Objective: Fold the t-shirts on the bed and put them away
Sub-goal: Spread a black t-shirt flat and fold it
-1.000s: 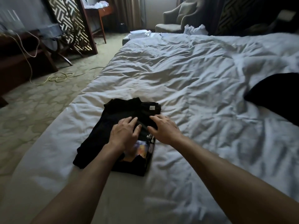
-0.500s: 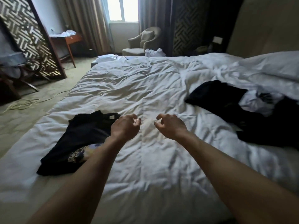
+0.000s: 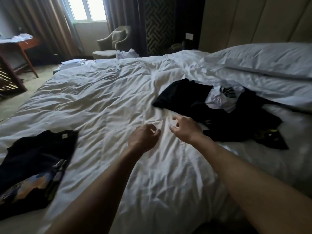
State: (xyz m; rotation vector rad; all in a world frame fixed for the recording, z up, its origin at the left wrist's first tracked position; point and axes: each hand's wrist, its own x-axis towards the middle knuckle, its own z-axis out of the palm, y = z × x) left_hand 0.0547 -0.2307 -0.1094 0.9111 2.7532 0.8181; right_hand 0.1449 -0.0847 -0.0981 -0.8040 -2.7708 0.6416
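A folded black t-shirt [image 3: 33, 166] with a colourful print lies on the bed's white duvet [image 3: 104, 105] at the lower left. A loose heap of black t-shirts [image 3: 224, 119] with a white one [image 3: 221, 98] on it lies at the right, below the pillows. My left hand [image 3: 143, 139] hovers over the duvet in the middle, fingers loosely curled and holding nothing. Just right of it my right hand [image 3: 185, 128] reaches toward the heap with fingers spread and relaxed, a short way from the nearest black cloth.
White pillows [image 3: 263, 59] lie at the bed's right end. An armchair [image 3: 111, 43] stands by the window beyond the bed. At far left a wooden desk [image 3: 25, 46] holds white items. Carpeted floor [image 3: 22, 88] runs along the bed's left side.
Both hands have left the folded black t-shirt and moved right across the duvet toward the heap. My view has swung right, so the folded shirt now sits at the lower left.
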